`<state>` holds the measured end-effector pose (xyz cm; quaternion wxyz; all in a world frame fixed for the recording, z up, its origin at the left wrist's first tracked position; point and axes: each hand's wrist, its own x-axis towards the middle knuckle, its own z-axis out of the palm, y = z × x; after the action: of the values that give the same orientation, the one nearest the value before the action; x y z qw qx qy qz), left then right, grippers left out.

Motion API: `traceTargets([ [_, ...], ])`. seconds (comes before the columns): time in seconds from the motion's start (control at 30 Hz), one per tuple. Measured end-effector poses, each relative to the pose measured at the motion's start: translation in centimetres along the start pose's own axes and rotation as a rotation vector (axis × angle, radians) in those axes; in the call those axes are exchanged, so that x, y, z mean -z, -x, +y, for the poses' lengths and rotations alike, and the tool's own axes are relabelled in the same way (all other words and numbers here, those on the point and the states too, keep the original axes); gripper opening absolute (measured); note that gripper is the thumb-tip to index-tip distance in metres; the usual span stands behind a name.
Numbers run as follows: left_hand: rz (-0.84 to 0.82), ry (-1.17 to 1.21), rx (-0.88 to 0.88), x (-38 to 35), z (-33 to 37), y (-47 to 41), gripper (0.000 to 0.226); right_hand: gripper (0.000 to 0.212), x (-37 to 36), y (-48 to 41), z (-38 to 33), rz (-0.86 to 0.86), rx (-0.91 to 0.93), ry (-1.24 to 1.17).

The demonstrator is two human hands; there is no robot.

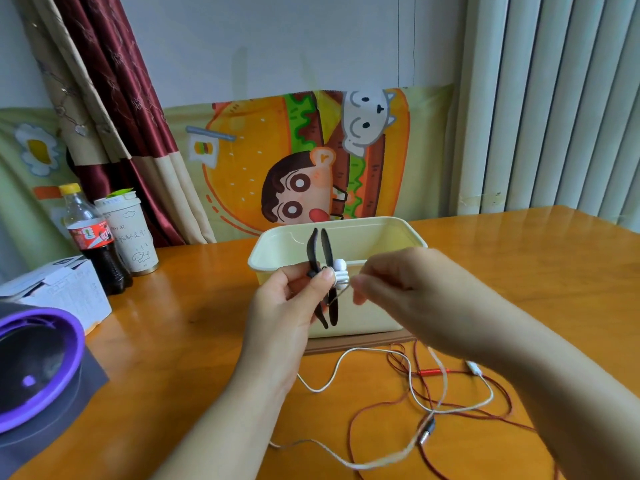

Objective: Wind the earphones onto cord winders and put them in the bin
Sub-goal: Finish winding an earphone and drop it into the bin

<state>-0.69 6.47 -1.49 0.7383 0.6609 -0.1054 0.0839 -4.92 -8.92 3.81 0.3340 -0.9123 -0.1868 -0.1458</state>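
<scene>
Head view, looking down at a glossy orange-brown wooden table (pixel 173 341). At its centre stands a cream rectangular plastic bin (pixel 374 237), open at the top. Only the inner walls show; the floor is hidden behind the near wall and the hands, so its contents cannot be told.

In front of the bin, the left hand (pixel 287 299) grips a black two-plated cord winder (pixel 323 247) upright, thumb pressed across its middle. A pair of white earbuds (pixel 341 270) sits at the winder's waist. Just beside it, the right hand (pixel 398 289) pinches the thin white earphone cable (pixel 332 372) between thumb and fingertips, blurred. The cable drops to the table and loops loosely towards a dark metal jack plug (pixel 427 432).

A thin dark red earphone cable (pixel 353 424) lies tangled across the white one, partly covered by the right forearm and cut off at the bottom edge.

At left stand a cola bottle with a yellow cap (pixel 91 237), roughly half full, and a lidded white paper cup (pixel 133 237), contents unseen. Nearer lie a white printed cardboard box (pixel 65 292) and a round purple-rimmed object (pixel 38 358), cut off by the frame and hard to identify.
</scene>
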Motion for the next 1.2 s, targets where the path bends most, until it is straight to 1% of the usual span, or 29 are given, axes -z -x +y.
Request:
traceTargets([
  [0.13, -0.091, -0.113, -0.040, -0.4, 0.2, 0.4, 0.024, 0.037, 1.1, -0.2, 0.7, 0.139, 0.034, 0.046],
  [0.2, -0.153, -0.153, -0.056, -0.6, 0.4, 0.5, 0.021, 0.041, 1.5, -0.4, 1.0, 0.195, 0.040, 0.053],
  [0.3, -0.214, -0.254, -0.102, -0.7, 0.7, 0.8, 0.021, 0.036, 1.8, -0.5, 1.3, 0.267, 0.035, 0.014],
  [0.43, -0.305, -0.325, -0.132, -0.8, 1.0, 1.3, 0.043, 0.033, 1.9, -0.7, 2.0, 0.340, 0.029, -0.044],
  [0.53, -0.365, -0.353, -0.129, -0.5, 1.4, 1.1, 0.037, 0.037, 1.8, -0.9, 2.4, 0.348, 0.031, -0.083],
  [0.6, -0.431, -0.371, -0.120, -0.3, 1.7, 1.0, 0.031, 0.039, 1.6, -0.9, 2.6, 0.298, 0.025, -0.166],
  [0.7, -0.508, -0.303, -0.123, -0.1, 2.4, 1.1, 0.025, 0.042, 0.7, -1.2, 3.3, 0.201, -0.037, -0.386],
  [0.8, -0.457, -0.198, -0.175, -0.1, 2.9, 1.0, 0.031, 0.045, -0.9, -1.5, 3.5, 0.123, -0.133, -0.552],
  [0.87, -0.398, -0.105, -0.197, -0.2, 2.9, 0.9, 0.031, 0.036, -2.2, -1.5, 3.3, 0.084, -0.174, -0.596],
  [0.93, -0.356, 0.056, -0.170, -0.3, 2.9, 0.7, 0.027, 0.040, -3.3, -1.4, 2.8, 0.057, -0.192, -0.643],
  [1.0, -0.374, 0.267, -0.132, -0.3, 3.0, 0.3, 0.027, 0.039, -4.0, -1.3, 2.4, 0.003, -0.189, -0.724],
  [1.07, -0.384, 0.429, -0.103, -0.2, 3.1, 0.0, 0.027, 0.037, -4.4, -1.2, 2.1, -0.052, -0.159, -0.713],
  [1.1, -0.351, 0.477, -0.071, 0.0, 3.2, -0.2, 0.028, 0.037, -4.5, -1.1, 2.0, -0.068, -0.144, -0.677],
  [1.2, -0.174, 0.521, 0.040, 0.2, 3.3, -0.2, 0.033, 0.038, -4.6, -1.0, 1.7, -0.064, -0.109, -0.560],
])
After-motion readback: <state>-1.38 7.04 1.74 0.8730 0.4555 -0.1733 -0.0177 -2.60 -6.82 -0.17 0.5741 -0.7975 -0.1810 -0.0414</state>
